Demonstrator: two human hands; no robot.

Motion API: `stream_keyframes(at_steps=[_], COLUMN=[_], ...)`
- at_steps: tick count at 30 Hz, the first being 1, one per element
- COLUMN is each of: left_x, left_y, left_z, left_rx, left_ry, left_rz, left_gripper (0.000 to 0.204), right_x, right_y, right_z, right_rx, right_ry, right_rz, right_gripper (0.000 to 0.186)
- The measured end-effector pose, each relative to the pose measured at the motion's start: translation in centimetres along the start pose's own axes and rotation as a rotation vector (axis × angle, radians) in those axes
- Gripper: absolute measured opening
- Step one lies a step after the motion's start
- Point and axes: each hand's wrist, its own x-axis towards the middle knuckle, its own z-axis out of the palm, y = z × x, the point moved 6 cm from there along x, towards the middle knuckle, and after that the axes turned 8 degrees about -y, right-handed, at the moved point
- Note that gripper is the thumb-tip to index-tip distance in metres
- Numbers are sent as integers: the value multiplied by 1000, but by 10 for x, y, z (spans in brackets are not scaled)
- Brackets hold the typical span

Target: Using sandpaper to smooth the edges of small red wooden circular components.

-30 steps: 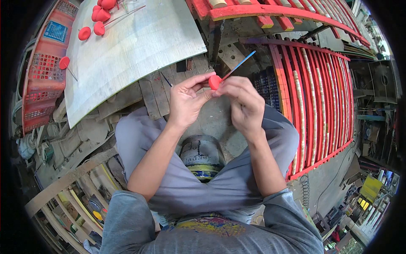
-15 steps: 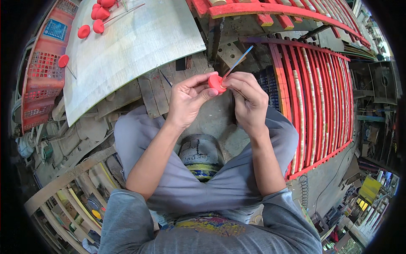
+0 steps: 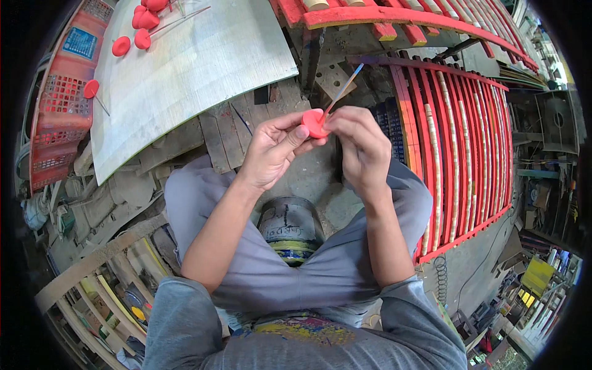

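Cluttered workshop all around, with grey floor [image 3: 303, 180] underfoot and old planks [image 3: 217, 148] just ahead. Up above the lap, between both hands: one knob [image 3: 314, 124], bright red, round, broad-faced and tilted, smooth as far as visible. Pinched at the rim between thumb and fingers of the left hand [image 3: 271, 154]; met on its other side by the bent fingertips of the right hand [image 3: 362, 148]. Slanting up and away from just beside those fingertips, a thin stick [image 3: 345, 88], reddish low down, blue toward the top. Hidden behind the right fingers: the stick's lower end, so impossible to tell whether joined to the knob, or what exactly is in the right grip. Partly cut off by the upper edge: more red knobs [image 3: 145, 20], bunched on a pale board [image 3: 191, 80]. Beyond the board at far left, a red crate [image 3: 60, 117]; over to the right, a red rack [image 3: 425, 185] with pale rods [image 3: 434, 166] along it. Below the hands, partly covered by the legs [image 3: 213, 216], a paint-streaked bucket [image 3: 288, 219]
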Motion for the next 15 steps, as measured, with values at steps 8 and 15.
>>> stream_keyframes(at_steps=[8, 15], left_x=[3, 2], left_y=[1, 0], left_z=[6, 3], left_rx=[-41, 149], left_ry=[29, 37], left_rz=[-28, -3], left_gripper=[41, 45], right_x=[1, 1], right_y=[-4, -6], right_z=[2, 6], right_rx=[-4, 30], right_ry=[8, -23], right_rz=[-36, -49], right_gripper=[12, 12])
